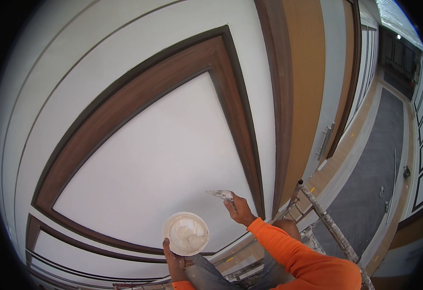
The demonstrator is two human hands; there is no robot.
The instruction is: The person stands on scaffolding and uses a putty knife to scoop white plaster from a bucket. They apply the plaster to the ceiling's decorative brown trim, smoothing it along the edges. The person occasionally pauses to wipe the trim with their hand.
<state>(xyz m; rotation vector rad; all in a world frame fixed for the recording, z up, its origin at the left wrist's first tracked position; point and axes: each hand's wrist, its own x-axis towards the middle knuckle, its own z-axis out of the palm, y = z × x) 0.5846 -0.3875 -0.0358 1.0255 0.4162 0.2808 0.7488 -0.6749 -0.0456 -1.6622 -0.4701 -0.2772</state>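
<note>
My left hand grips a round white tub from the side, its thumb over the rim. Thick off-white paste fills the tub, its surface smeared and uneven. To the right and a little higher, my right hand is closed around a putty knife. White residue coats its blade, which points left, apart from the tub. Beyond both hands is a white wall panel framed by brown wooden moulding. The blade is in front of this panel; whether it touches the surface I cannot tell.
A paint-spattered metal scaffold stands beside my legs at the right. Past it, a dark grey floor lies well below, with a long thin rod on it. A door with a metal handle stands right of the panel.
</note>
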